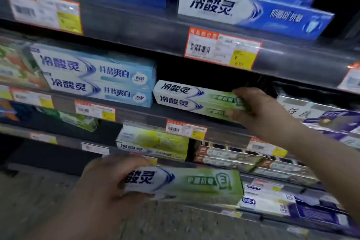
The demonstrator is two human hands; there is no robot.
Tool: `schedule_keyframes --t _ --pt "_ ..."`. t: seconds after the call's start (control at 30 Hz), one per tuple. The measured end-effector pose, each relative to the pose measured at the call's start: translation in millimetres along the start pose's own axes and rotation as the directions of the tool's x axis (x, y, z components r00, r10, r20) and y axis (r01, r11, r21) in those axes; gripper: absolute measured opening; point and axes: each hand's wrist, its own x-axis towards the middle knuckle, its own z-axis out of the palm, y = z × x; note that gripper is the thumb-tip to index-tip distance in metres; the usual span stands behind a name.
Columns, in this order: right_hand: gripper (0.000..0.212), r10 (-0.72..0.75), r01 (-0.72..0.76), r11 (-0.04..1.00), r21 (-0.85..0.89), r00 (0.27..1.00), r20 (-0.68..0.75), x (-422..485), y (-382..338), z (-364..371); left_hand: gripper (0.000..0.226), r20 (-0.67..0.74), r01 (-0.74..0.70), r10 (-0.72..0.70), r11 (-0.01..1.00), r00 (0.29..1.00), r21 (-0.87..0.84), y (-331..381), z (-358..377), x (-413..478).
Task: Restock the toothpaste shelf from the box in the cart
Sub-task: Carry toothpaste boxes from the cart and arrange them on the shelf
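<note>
The left grip [109, 183] pinches a green toothpaste carton [185, 184] by its near end at six o'clock; the right grip [259, 109] clasps the shelved green cartons [194, 99] at three o'clock; light, stiff, crushable card, best held by its long edges.

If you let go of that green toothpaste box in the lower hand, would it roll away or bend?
The green toothpaste box looks flat-sided, so it probably would not roll. Its straight edges suggest stiff card. The left hand holds it by one end, so it is likely light.
</note>
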Motion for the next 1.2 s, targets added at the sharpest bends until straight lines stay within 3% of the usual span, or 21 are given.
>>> schedule_keyframes --t 0.43,0.8,0.97,1.07,1.2 --pt "0.055 0.035 -0.013 0.989 -0.149 0.989 0.141 31 19 23 0.051 0.01 0.036 -0.036 0.998 0.999 -0.059 -28 35 13" --pt "0.057 0.083 -0.06 0.992 -0.107 0.971 0.224 35 20 22 0.069 0.051 0.114 -0.112 0.993 0.992 -0.043 -29 22 30" --pt "0.068 0.113 -0.096 0.988 -0.122 0.983 0.142 27 15 25 0.058 0.044 0.091 -0.089 0.994 0.995 -0.052 -25 9 40" --pt "0.067 0.109 -0.107 0.989 -0.105 0.994 0.016 17 9 18 0.045 0.024 0.08 -0.079 0.996 0.997 -0.035 -14 3 47" --pt "0.06 0.044 -0.045 0.999 0.001 0.986 -0.159 -21 4 10 0.043 -0.07 0.055 -0.056 0.998 0.996 -0.019 5 -9 63"
